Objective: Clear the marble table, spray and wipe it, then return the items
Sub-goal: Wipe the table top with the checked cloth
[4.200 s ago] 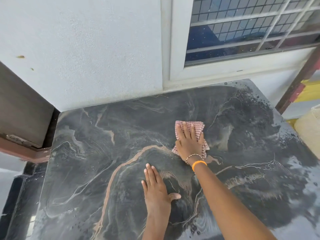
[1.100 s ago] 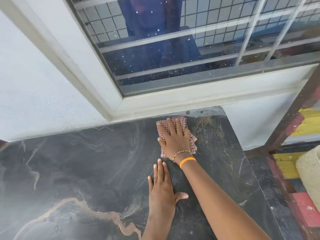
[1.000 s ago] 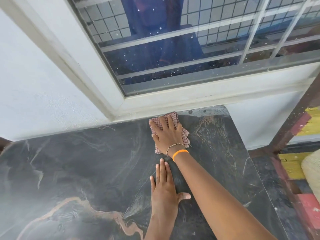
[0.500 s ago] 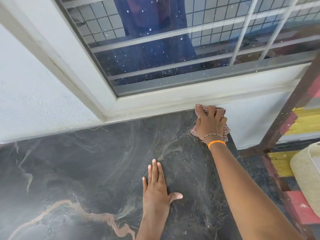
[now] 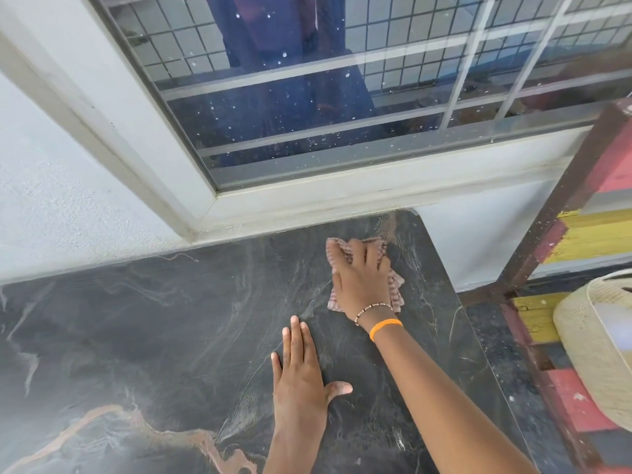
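Fingers (image 5: pixel 357 256) of the right hand (image 5: pixel 362 285) curl down, close together, on the checked cloth (image 5: pixel 396 292), bunched at the far right corner of the marble table (image 5: pixel 154 336), lying lengthwise near-to-far. Open slab stretches leftward, likely the next sweep. Left hand (image 5: pixel 301 381) braces flat, fingers together, thumb out. No writing legible.

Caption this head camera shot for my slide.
Right hand holds a checked cloth on the marble table near its far corner; left hand rests flat alongside.
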